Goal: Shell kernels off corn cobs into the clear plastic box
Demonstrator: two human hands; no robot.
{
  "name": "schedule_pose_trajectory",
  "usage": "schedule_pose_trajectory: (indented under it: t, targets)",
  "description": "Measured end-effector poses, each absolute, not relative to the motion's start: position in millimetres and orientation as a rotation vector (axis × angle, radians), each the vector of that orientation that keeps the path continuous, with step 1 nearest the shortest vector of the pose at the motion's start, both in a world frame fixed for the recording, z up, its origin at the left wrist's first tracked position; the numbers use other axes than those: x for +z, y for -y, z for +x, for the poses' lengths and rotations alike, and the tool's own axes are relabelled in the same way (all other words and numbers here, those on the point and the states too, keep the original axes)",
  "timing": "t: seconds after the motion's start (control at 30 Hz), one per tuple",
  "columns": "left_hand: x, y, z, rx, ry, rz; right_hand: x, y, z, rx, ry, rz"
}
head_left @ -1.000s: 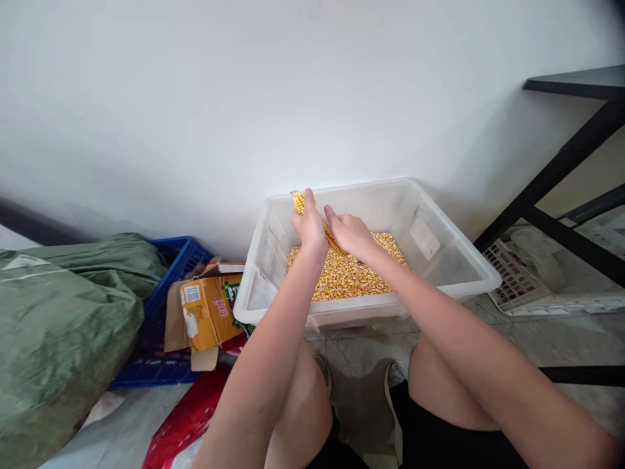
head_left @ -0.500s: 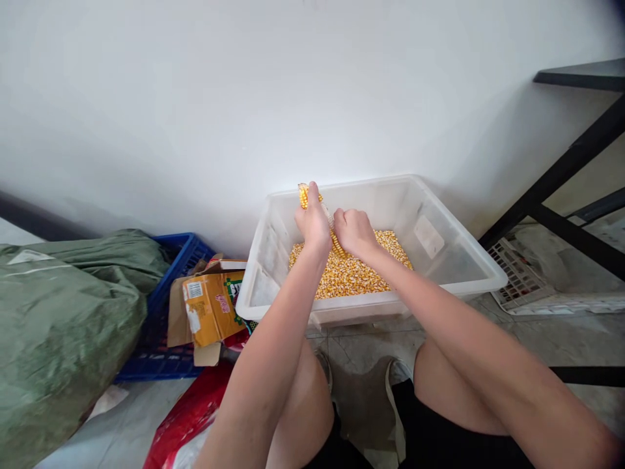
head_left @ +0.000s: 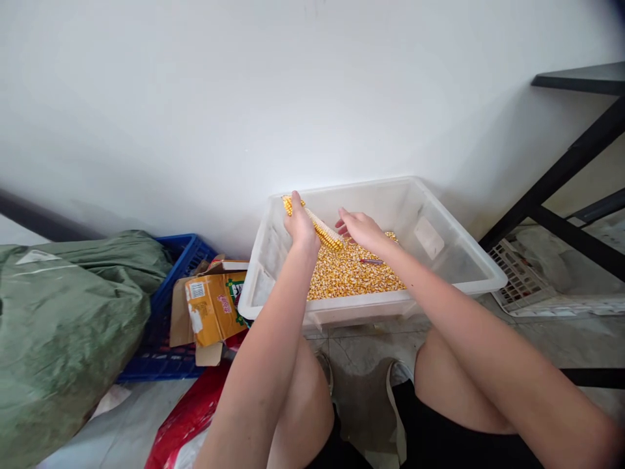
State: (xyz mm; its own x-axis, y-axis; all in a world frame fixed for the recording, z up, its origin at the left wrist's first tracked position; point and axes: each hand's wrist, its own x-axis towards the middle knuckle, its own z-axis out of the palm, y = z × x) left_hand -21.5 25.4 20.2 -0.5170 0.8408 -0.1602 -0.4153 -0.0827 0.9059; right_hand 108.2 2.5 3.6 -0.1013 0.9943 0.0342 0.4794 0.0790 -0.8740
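My left hand (head_left: 300,225) is wrapped round a corn cob (head_left: 326,236), held tilted over a clear plastic tub (head_left: 454,264). Yellow kernels still cover parts of the cob, while a pale strip along it is bare. Just right of the cob's lower end, my right hand (head_left: 361,229) hovers with its fingers apart and nothing visible in them. Loose corn kernels (head_left: 349,277) cover the tub's floor. Among them lies a thin, reddish-grey object (head_left: 374,262), too small to name.
Left of the tub stand a torn orange cardboard box (head_left: 212,312) and a blue crate (head_left: 159,361) with a green sack (head_left: 68,332) over it. A red bag (head_left: 188,413) lies in front. To the right are a black metal frame (head_left: 561,169) and a white crate (head_left: 522,277).
My right hand has come off the cob and its fingers have spread. My left hand has shifted slightly left with the cob, which now slants more. The thin object among the kernels has come into view.
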Motion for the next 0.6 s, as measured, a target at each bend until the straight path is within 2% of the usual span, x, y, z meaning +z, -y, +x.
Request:
schedule_pose_trajectory:
  t: [0.2,0.27,0.6]
  targets:
    - [19,-26,-16,1.770,-1.290,0.422,12,21,84,0.491,2.005,-1.605]
    - [19,-25,-14,1.749,-1.283,0.449,14,22,85,0.454,2.033,-1.574]
    - [29,-19,-15,1.574,-1.280,0.453,7,2,107,1.295,1.673,-1.438]
